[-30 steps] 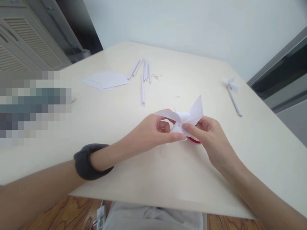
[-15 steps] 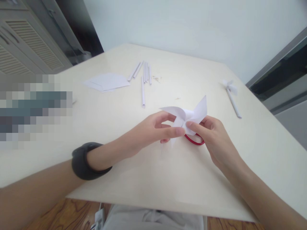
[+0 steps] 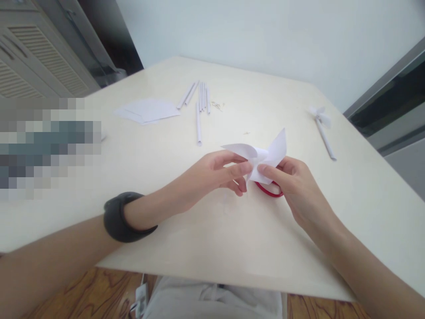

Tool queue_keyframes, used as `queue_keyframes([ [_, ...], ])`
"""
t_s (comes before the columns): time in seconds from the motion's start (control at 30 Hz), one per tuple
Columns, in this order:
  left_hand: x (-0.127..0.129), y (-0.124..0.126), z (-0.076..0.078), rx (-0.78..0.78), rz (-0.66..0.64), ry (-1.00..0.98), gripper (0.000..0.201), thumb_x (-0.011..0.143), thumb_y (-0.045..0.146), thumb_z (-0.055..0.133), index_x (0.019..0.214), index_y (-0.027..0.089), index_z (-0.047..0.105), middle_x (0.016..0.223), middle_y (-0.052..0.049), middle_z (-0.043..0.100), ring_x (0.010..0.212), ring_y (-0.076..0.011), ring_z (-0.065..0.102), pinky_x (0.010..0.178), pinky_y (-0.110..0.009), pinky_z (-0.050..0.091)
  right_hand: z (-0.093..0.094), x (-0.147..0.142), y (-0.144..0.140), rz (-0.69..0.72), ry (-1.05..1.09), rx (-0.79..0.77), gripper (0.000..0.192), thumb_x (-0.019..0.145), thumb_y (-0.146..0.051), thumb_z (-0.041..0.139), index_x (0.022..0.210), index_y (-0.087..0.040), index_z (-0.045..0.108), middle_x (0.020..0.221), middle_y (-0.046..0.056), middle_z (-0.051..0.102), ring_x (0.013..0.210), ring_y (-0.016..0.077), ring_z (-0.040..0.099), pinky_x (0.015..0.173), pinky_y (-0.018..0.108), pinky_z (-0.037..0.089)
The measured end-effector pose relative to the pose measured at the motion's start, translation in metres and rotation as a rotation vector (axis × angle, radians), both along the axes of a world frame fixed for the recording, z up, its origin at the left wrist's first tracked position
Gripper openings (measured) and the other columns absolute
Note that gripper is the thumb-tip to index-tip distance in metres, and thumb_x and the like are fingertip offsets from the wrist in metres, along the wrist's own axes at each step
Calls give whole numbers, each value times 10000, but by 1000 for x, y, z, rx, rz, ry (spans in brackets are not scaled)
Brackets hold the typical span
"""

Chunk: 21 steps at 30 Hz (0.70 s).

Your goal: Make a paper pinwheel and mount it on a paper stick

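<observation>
A white paper pinwheel point(image 3: 276, 148), its blades curled in to the middle, is held above the table between both hands. My right hand point(image 3: 294, 179) pinches it from the right, thumb on the folded centre. From the left, my left hand point(image 3: 224, 173) grips it with the thumb pressed near the centre and the fingers behind and below the paper. A dark band circles my left wrist. Beneath the pinwheel lie scissors with a red handle point(image 3: 270, 191); their blades are hidden.
White paper sheets point(image 3: 149, 111) lie at the back left. Several rolled paper sticks point(image 3: 199, 126) and small thin bits point(image 3: 216, 105) are beside them. A pinwheel on a paper stick point(image 3: 325, 137) lies at the right. The table's front edge point(image 3: 226, 281) is close to my lap.
My left thumb has moved up toward the pinwheel's centre, and the lower left blade is now folded in. My right hand keeps its pinch.
</observation>
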State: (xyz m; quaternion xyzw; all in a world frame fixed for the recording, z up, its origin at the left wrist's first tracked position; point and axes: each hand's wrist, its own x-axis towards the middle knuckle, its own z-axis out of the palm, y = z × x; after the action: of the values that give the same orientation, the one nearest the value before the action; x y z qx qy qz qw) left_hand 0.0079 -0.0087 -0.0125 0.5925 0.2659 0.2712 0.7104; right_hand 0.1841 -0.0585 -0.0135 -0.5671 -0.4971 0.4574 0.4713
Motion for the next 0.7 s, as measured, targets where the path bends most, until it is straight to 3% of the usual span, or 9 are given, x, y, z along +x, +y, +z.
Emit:
queue_keyframes([
  [0.2, 1, 0, -1, 39, -9, 11, 257, 795, 309, 626, 1015, 176, 613, 1077, -75, 619, 798, -162, 590, 707, -307, 507, 1, -2, 0, 17, -21, -4, 110, 792, -218, 542, 741, -165, 624, 654, -10, 543, 517, 91, 392, 474, 232, 274],
  [0.43, 0, 1, -3, 1, -64, -103, 323, 830, 441, 547, 964, 163, 637, 904, -62, 605, 792, -165, 582, 672, -274, 509, 1, -2, -2, 5, -29, -18, 113, 796, -221, 555, 811, -176, 658, 778, 13, 632, 681, 135, 531, 564, 233, 381],
  [0.57, 1, 2, -2, -55, -100, -166, 421, 845, 524, 463, 1001, 163, 612, 916, -75, 598, 769, -169, 575, 688, -301, 505, 2, 0, -1, -16, -15, -11, 103, 793, -231, 573, 761, -169, 649, 739, 7, 623, 645, 124, 520, 539, 229, 368],
  [0.7, 1, 1, -3, -102, -120, -192, 389, 876, 494, 426, 1006, 176, 607, 920, -68, 597, 768, -164, 573, 691, -300, 501, 3, 0, -1, -30, -7, -17, 103, 797, -240, 573, 782, -170, 646, 742, 8, 615, 642, 123, 517, 534, 230, 367],
])
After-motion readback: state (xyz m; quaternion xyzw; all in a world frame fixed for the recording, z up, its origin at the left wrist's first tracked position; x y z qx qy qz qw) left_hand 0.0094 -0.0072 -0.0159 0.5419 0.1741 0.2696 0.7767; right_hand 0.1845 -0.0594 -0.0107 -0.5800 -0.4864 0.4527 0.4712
